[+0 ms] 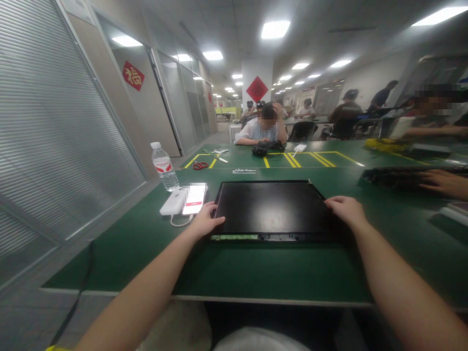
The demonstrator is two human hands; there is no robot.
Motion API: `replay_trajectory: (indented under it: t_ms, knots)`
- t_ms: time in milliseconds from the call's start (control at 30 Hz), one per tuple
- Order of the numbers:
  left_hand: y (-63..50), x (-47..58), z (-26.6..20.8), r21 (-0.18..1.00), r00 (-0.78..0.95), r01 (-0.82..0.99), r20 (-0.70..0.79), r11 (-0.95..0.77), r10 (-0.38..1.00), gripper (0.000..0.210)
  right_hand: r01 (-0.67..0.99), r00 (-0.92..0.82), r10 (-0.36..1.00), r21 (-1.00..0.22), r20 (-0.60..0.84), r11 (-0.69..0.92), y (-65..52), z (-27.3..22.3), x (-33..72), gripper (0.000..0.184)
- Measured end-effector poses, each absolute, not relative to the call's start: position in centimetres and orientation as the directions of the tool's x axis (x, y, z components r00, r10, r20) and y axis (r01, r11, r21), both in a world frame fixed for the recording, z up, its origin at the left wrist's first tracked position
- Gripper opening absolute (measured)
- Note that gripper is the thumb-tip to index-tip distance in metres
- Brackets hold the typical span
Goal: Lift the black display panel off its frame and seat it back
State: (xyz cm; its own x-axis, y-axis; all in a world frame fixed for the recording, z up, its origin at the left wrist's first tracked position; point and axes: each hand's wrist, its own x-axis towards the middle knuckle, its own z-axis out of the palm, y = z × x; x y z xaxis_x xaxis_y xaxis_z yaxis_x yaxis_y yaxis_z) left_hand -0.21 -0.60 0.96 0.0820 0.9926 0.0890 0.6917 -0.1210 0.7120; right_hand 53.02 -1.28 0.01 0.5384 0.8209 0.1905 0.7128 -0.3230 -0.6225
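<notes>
A flat black screen panel [272, 207] lies in front of me on the green table, its surface reflecting a ceiling light. Along its near edge runs a narrow strip with green parts [234, 238], like a circuit board. My left hand [207, 220] grips the panel's left edge, thumb on top of the frame and fingers curled over the side. On the opposite side, my right hand [345, 208] pinches the right edge near its upper corner; its thumb is partly hidden. Whether the panel is slightly lifted or resting flat, I cannot tell.
Left of the panel are a lit phone [193, 199], a white power bank [172, 202] with a cable, and a water bottle [164, 166]. Red-handled scissors [200, 165] lie farther back. A person [265, 126] sits opposite; another person's hand [444, 183] is at right.
</notes>
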Motion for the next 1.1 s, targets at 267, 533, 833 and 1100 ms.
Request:
replay_trajectory:
  t_ms: [267,533,833,1100]
  knots:
    - [-0.4,-0.3,0.6,0.717,0.083,0.683,0.112,-0.139,0.99,0.058,0.697,0.551,0.822,-0.621,0.143,-0.359,-1.6,0.6,52.5,0.026]
    - [-0.5,-0.4,0.9,0.694,0.098,0.705,0.107,-0.145,0.989,0.06,0.697,0.532,0.831,-0.641,0.163,-0.321,-1.5,0.4,52.8,0.024]
    - [-0.6,-0.2,0.9,0.68,0.093,0.721,0.098,-0.135,0.991,0.058,0.663,0.556,0.825,-0.652,0.102,-0.366,-1.8,1.2,52.0,0.023]
    - [-0.8,0.1,1.2,0.665,0.082,0.736,0.098,-0.127,0.992,0.055,0.68,0.551,0.828,-0.634,0.11,-0.368,-2.0,1.4,51.8,0.026]
